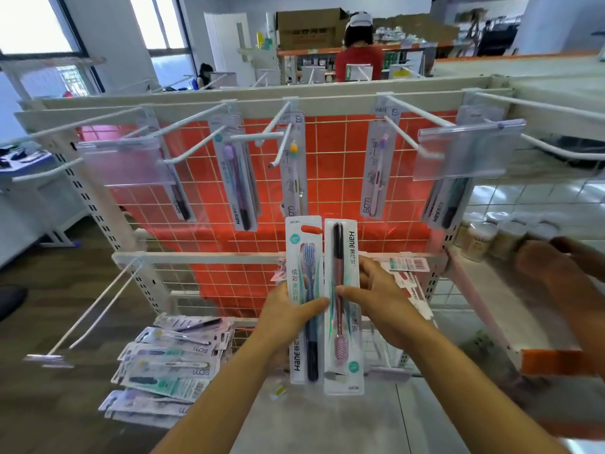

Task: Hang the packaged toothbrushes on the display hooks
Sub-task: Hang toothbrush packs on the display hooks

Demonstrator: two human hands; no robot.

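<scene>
Two packs in hand, none on a hook yet. My left hand (288, 309) has its fingers clamped on the blue pack (302, 257), thumb across the front. My right hand (376, 290) has its fingers clamped on the pink pack (342, 371), thumb on the front and the rest round the right edge. Both packs sit centre frame, below the hook row, with their edges touching.

Risks as I see them:
- Pink pack is inverted: brush head and hang slot are at the bottom. It needs a flip before hanging. Flipping it one-handed while the other hand is full is where I'd expect a drop.
- The touching edges could snag on each other when I split the packs.
- Centre hook (278, 149) is probably the nearest target. Its tip turns up and a pack already hangs at the back of it. If I miss the slot I push that hung pack around or bend the card.
- Clear tag holder (465, 152), upper right, covers the front of its hook, so loading there means working round it. Same for the one at upper left.
- Another hand (556, 263) is blurred at the right edge. I can't tell what it's doing, and a collision is possible if I swing right.
- Pile of loose packs (170, 362) at lower left is fanned out and partly overhanging, so a nudge could spill it.
</scene>
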